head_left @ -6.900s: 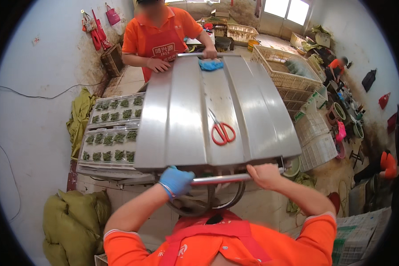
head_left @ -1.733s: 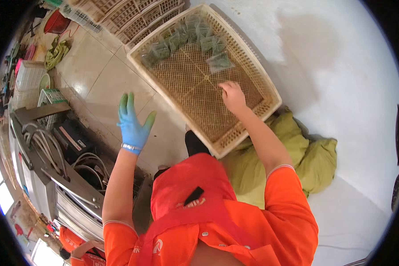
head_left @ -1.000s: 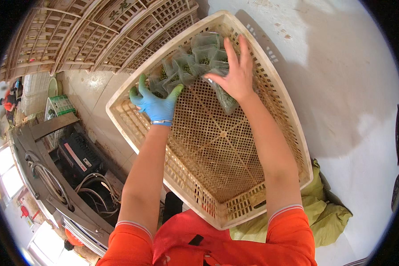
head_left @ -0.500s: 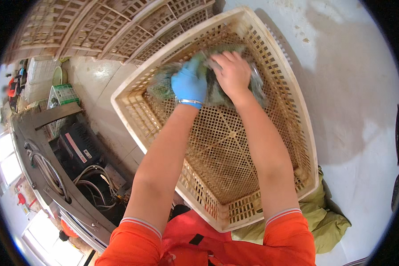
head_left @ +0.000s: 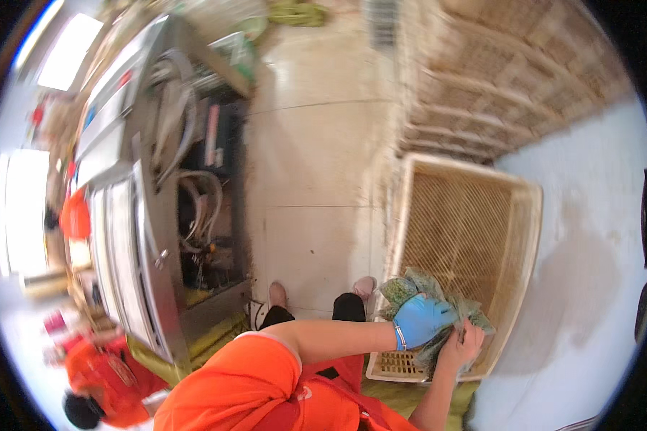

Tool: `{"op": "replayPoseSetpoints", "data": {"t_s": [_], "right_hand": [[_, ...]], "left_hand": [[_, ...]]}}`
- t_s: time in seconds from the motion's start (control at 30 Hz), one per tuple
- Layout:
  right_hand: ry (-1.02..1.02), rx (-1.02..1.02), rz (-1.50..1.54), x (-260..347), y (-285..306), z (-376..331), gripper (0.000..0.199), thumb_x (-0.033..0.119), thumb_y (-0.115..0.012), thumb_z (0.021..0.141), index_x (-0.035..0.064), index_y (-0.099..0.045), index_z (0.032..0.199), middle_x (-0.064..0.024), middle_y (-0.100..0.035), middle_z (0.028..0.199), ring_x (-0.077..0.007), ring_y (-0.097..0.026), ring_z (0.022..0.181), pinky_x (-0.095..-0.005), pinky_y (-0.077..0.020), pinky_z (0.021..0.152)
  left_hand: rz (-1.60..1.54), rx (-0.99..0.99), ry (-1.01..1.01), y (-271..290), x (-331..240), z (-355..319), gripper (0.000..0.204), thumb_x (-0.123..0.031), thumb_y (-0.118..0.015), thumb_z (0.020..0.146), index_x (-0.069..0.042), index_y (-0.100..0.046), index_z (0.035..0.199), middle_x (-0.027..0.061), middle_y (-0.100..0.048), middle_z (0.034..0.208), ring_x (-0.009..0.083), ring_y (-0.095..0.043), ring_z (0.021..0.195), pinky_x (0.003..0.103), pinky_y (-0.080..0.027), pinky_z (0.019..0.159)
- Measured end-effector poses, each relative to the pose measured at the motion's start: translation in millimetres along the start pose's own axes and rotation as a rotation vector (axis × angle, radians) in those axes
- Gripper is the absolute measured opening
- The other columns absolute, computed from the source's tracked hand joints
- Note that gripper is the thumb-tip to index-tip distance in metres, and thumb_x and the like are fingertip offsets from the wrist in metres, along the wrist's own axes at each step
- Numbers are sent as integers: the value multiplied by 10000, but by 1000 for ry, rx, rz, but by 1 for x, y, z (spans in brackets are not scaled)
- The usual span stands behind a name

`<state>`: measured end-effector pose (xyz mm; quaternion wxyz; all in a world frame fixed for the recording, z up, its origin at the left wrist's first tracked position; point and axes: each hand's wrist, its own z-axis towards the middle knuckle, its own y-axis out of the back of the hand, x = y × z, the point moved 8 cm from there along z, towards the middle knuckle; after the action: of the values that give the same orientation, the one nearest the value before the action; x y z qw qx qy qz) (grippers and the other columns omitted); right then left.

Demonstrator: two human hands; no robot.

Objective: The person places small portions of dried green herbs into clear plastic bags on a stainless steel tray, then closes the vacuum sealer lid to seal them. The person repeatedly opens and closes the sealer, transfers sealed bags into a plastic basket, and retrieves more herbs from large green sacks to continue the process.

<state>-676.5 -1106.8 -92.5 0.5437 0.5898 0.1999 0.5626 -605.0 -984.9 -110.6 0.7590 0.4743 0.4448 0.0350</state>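
Observation:
Clear plastic bags with green, leafy-looking contents [head_left: 401,291] are bunched over the near end of a beige plastic crate [head_left: 530,241]. My left hand [head_left: 420,321], in a blue glove with a band at the wrist, is closed on the plastic from the left. Bare, my right hand [head_left: 461,347] grips the bags' near right side with curled fingers. Both hands are close together above the crate. How many bags there are I cannot tell, and motion blurs what is in them. The crate's mesh floor shows beyond the bags.
Stacked beige crates [head_left: 474,93] stand beyond the crate, against a pale wall [head_left: 575,287]. To the left is a metal machine [head_left: 147,237] with hoses in its open side. Tiled floor [head_left: 316,158] lies between. A co-worker in orange [head_left: 108,377] is at lower left.
My view has swung, so the crate now sits at the right. The bags and both my hands have moved from the crate's far end to its near end.

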Motion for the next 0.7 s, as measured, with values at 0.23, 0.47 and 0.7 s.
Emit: {"op": "replayPoseSetpoints", "data": {"t_s": [0.23,0.47,0.7], "right_hand": [[601,-52,322,337,10,42,238,-37,-700,786,23,-724,1015,-100,-595,794,-298,-527,758,-402,-437,712],[1150,137,758,735,-40,-87,249,88,-775,783,84,-760,1032,-64,-593,773,-258,-550,745,-362,-452,663],[1395,471,1029,1010,-147,-254,193,96,-763,777,144,-751,963,-42,-650,840,-278,-593,804,-391,-484,700]], "left_hand": [[242,-390,217,306,68,-119,344,-224,-687,740,-236,-659,1083,8,-602,951,215,-626,771,416,-445,683],[644,-923,686,577,126,-418,487,-154,-706,731,-230,-679,1211,18,-656,974,229,-632,764,394,-427,663],[766,-1288,1050,701,216,-675,310,-203,-712,784,-219,-697,1093,46,-646,849,290,-634,752,425,-454,662]]}}
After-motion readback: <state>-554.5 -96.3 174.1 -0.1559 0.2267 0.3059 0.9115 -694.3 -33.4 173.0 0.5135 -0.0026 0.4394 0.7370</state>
